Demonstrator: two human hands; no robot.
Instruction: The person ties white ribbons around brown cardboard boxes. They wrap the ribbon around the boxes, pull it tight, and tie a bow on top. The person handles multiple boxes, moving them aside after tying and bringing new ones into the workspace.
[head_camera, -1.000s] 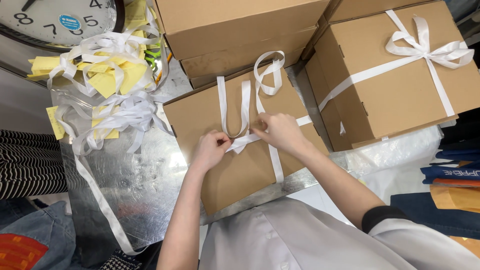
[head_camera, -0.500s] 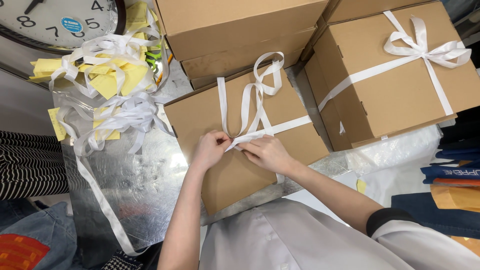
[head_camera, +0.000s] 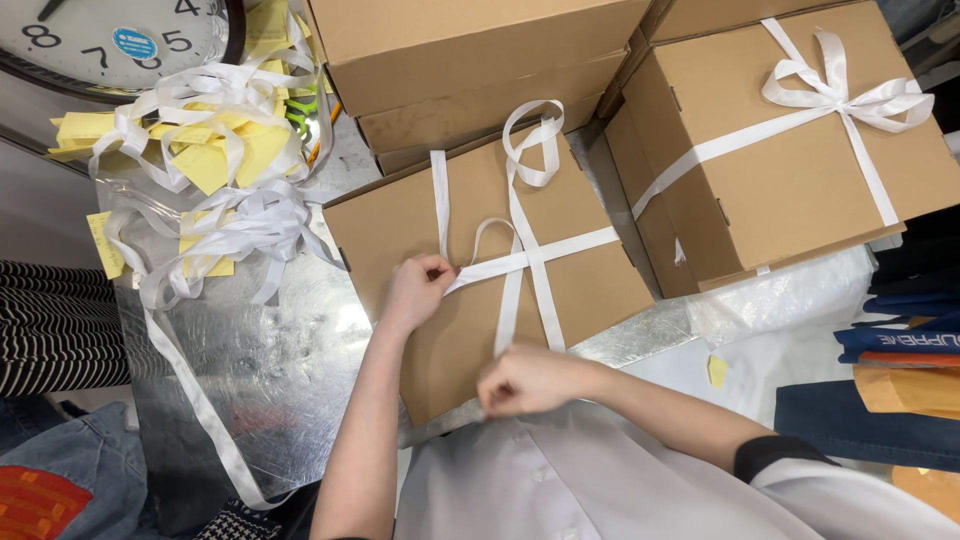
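Two hands are working one white ribbon (head_camera: 520, 262) across the lid of a plain brown cardboard box (head_camera: 480, 260). The left hand (head_camera: 415, 290) is pinching the ribbon's crosswise band between thumb and fingertips near the box's left edge, fingers clamped on it. The right hand (head_camera: 525, 380) is closed in a fist at the box's near edge; it seems to be gripping the ribbon's lengthwise tail, though the fingers are hiding the contact itself. From those fingers the ribbon is running away toward the far edge, its long axis crossing the band at mid-lid, with a loose loop lying beyond. The ribbon is flat, satiny and limp; the cardboard is matte and stiff. The box is sitting on a crinkled silver foil surface (head_camera: 270, 370). At the box's right, a second box (head_camera: 790, 150) is wearing a finished bow.
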